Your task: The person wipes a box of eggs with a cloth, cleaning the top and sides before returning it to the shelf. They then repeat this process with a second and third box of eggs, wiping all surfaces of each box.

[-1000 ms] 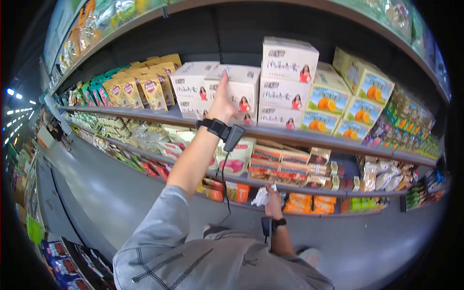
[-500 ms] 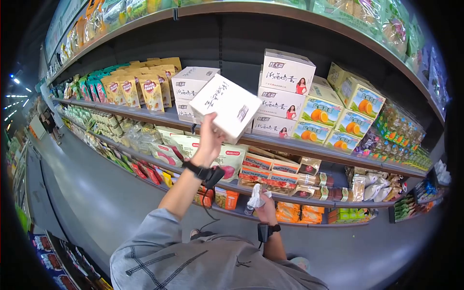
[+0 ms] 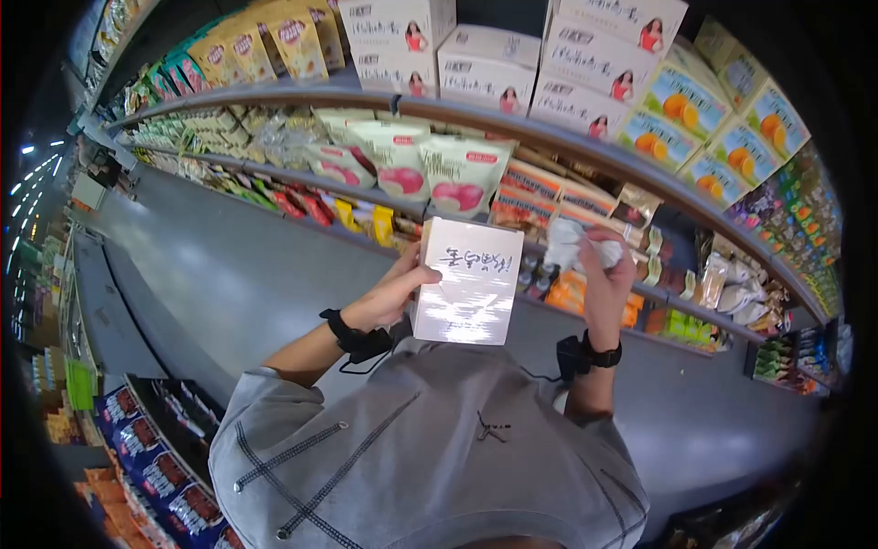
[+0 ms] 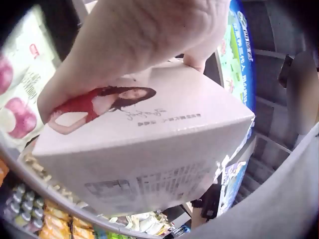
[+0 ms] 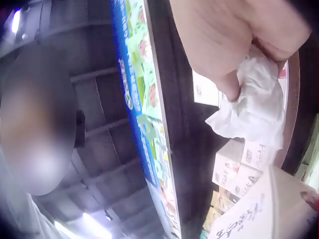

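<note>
My left hand (image 3: 395,293) grips a white carton box (image 3: 466,281) by its left edge, held in front of my chest with its printed top facing up. In the left wrist view the white carton box (image 4: 149,144) fills the frame, with a woman in red printed on its side under my left hand (image 4: 144,40). My right hand (image 3: 605,265) is raised to the right of the box and clutches a crumpled white cloth (image 3: 569,245). The right wrist view shows the crumpled white cloth (image 5: 254,102) bunched under my right hand (image 5: 239,40).
Store shelves (image 3: 567,146) curve in front of me. More white cartons (image 3: 485,64) and orange-printed boxes (image 3: 695,119) stand on the upper shelf. Snack bags (image 3: 402,165) and packets fill the rows below. A grey aisle floor (image 3: 201,274) runs left. Blue packets (image 3: 146,457) sit low left.
My left hand has brought the white box down from the upper shelf to chest height. My right hand with the cloth has risen beside it. The head view has tilted downward.
</note>
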Tool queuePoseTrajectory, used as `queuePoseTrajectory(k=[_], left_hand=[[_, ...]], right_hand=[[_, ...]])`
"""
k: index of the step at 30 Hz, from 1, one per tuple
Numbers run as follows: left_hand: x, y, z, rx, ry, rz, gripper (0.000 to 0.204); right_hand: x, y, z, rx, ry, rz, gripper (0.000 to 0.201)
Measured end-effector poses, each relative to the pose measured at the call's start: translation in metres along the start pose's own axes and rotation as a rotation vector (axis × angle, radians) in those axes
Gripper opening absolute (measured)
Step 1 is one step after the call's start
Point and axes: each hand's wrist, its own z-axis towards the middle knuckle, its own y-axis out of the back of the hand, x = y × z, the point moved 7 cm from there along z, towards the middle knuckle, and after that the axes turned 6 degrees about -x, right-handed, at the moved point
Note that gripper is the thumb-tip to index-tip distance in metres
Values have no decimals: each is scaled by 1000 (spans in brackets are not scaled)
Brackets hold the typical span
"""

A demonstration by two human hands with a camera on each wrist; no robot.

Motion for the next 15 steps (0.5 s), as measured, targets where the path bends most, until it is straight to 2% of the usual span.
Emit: queuePoseTrajectory(k=[1,4,6,9,13,15], left_hand=[[17,1,-1,-9,22,48,82],[53,12,-8,-70,101,116,92],[45,14,-7,-63,103,150,94],[44,13,-8,-42,95,293,92],[41,8,-4,-47,91,336,96],[42,3,1,-33,90,349,98]], right_hand=[[-4,-8,-5,49,68,-179,12],[-25,-43,-39,231,120,-395,18],[-39,-60,-58,377,272,-518,22],[-39,-61,-65,338,394,-692,26],[-40,-57,-57,360,409,-682,24],[-54,-59,-54,345,249,-666,25]])
